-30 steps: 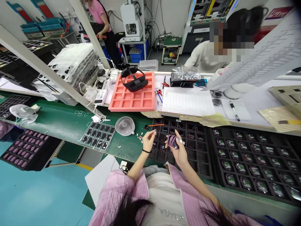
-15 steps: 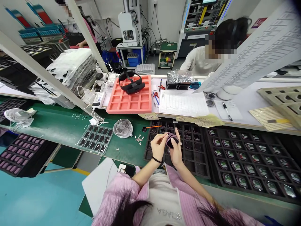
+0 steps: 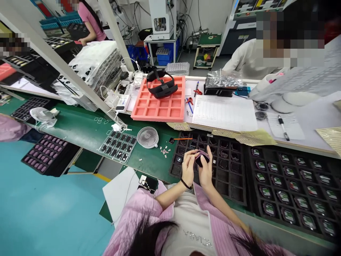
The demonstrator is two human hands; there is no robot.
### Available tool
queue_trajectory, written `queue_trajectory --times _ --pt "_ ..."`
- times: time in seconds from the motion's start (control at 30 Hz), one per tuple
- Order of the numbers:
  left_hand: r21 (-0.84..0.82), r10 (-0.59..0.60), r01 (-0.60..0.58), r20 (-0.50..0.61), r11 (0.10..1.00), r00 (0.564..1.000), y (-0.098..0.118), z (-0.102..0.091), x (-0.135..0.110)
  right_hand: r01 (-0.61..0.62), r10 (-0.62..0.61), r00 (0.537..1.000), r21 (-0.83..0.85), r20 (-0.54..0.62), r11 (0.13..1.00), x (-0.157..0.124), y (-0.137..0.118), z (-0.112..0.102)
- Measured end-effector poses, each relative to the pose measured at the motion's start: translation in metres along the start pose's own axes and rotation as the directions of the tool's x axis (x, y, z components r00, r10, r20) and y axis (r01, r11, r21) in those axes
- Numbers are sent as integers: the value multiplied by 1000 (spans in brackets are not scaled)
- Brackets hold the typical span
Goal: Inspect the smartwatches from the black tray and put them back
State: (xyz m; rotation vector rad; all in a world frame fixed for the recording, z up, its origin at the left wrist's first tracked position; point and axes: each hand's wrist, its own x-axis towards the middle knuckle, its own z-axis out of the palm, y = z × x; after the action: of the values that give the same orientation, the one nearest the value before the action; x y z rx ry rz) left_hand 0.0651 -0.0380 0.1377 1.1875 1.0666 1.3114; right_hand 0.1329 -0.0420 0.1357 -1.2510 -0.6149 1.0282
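Observation:
My left hand (image 3: pixel 188 168) and my right hand (image 3: pixel 207 170) meet over a black compartment tray (image 3: pixel 231 181) at the bench's near edge. Both are closed round a small dark purple-edged device (image 3: pixel 201 158) held between them, fingertips pinched on its top. A black band circles my left wrist. The tray under my hands holds mostly bare cells, with a few small parts at its left side.
A second black tray (image 3: pixel 290 177) of small screens lies to the right. A small white fan (image 3: pixel 147 137), a flat tray of dark parts (image 3: pixel 118 145), an orange-handled tool (image 3: pixel 183 138) and loose scraps lie on the green mat. Behind are a pink foam tray (image 3: pixel 160 108) with a black headset (image 3: pixel 161 87), papers, and a person in white.
My left hand came in from the left and joined my right hand on the device. Both hands drew slightly closer to my body; the view shifted right.

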Motion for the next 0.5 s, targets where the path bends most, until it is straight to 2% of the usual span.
queue_trajectory --times 0.07,0.13,0.17,0.2,0.23,0.27,0.37,0.5 --pt "116 13 -26 111 993 994 -14 -16 5 -67 66 997 17 30 998 4 5 -2" --pt "363 -15 -71 230 929 973 -35 -41 17 -143 140 988 50 61 988 9 7 -4" --pt "547 -60 -75 225 834 972 -47 -56 26 -175 170 983 69 70 982 11 8 -6" --pt "740 -136 -33 167 672 976 -60 -71 35 -201 195 978 86 74 976 13 8 -7" --pt "885 -239 6 119 465 964 -73 -86 45 -221 214 974 101 77 970 13 9 -9" --pt "919 -289 32 91 393 953 -86 -101 54 -237 229 970 112 78 965 13 9 -11" --pt "959 -379 60 52 276 924 -118 -130 76 -269 259 962 140 87 953 9 9 -17" --pt "981 -440 67 20 183 898 -141 -139 87 -287 272 956 170 110 943 6 8 -23"
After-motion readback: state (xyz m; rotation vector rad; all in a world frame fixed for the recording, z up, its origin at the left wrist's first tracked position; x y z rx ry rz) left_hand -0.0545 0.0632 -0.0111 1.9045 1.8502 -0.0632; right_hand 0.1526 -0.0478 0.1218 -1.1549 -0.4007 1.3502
